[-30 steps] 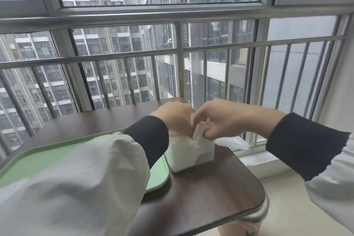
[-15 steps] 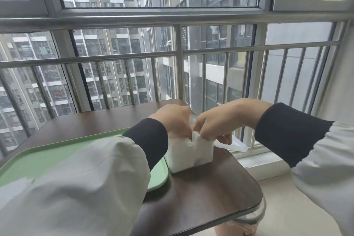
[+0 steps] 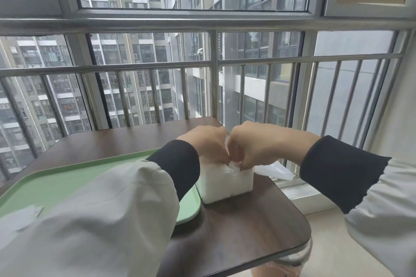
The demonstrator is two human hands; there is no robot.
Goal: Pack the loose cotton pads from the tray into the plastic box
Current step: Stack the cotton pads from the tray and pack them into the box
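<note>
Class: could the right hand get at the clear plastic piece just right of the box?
Probably yes. The right hand sits right beside the clear plastic piece with nothing between, though it must first let go of the pads in the box.

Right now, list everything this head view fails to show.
Head view:
Opening of the plastic box: covered by the left hand and right hand.
What their curled fingers grip: hidden beneath the hands.
Most of the green tray: behind the left sleeve, contents unknown.
Clear sheet past the right hand: partly hidden.
</note>
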